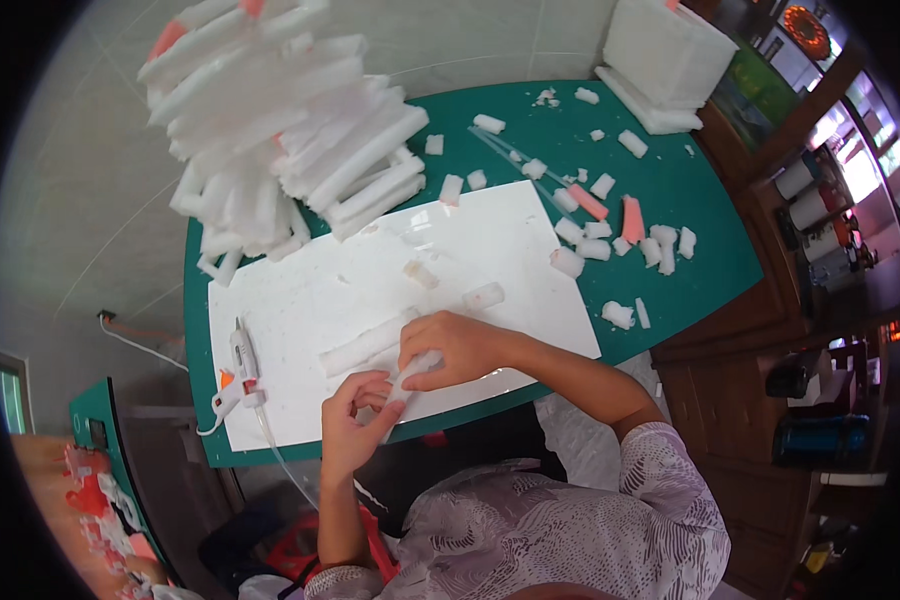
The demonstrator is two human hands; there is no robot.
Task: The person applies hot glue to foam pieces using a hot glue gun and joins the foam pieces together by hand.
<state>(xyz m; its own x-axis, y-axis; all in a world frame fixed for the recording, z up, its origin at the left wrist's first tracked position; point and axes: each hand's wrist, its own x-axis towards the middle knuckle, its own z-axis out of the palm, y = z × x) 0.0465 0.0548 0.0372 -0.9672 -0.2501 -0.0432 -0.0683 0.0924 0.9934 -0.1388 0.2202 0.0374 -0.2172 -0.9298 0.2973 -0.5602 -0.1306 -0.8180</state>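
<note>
Both hands meet over the near edge of a white board (370, 290) lying on a green table (670, 220). My right hand (455, 347) grips the upper part of a short white foam stick (410, 378). My left hand (355, 420) pinches the lower end of that same stick. A longer white foam stick (365, 343) lies flat on the board just beyond my fingers. Two small foam pieces (483, 296) rest further out on the board.
A white glue gun (240, 370) with a cord sits at the board's left edge. A tall stacked structure of white foam sticks (280, 130) rises at the far left. Several foam bits and pink pieces (620, 225) are scattered on the right; white foam blocks (665, 60) stand at the far corner.
</note>
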